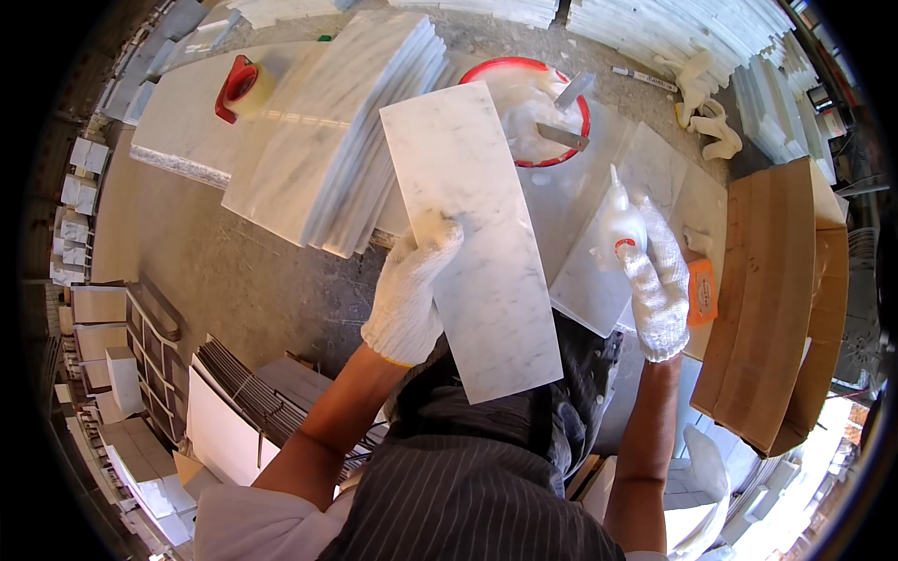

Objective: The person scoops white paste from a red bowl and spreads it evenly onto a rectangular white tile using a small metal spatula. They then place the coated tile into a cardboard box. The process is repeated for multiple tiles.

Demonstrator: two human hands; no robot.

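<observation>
In a white knit glove, my left hand (pixel 416 285) grips a long white marble tile (pixel 486 252) with grey veins, its thumb on the upper face and the fingers hidden beneath. The tile is held tilted in front of my lap. My right hand (pixel 659 285), gloved the same way, is wrapped round a small white squeeze bottle (pixel 620 217) whose narrow nozzle points up and away. Beneath that bottle lie flat marble slabs (pixel 585 271). Just beyond the tile stands a red-rimmed tub (pixel 585 112) of white paste, with a flat scraper (pixel 563 137) resting in it.
A stack of marble slabs (pixel 327 122) stands at the left, beside a tape roll in a red dispenser (pixel 243 86). On the right are an open cardboard box (pixel 772 299), an orange packet (pixel 702 292), spare gloves (pixel 713 126) and a marker pen (pixel 644 79).
</observation>
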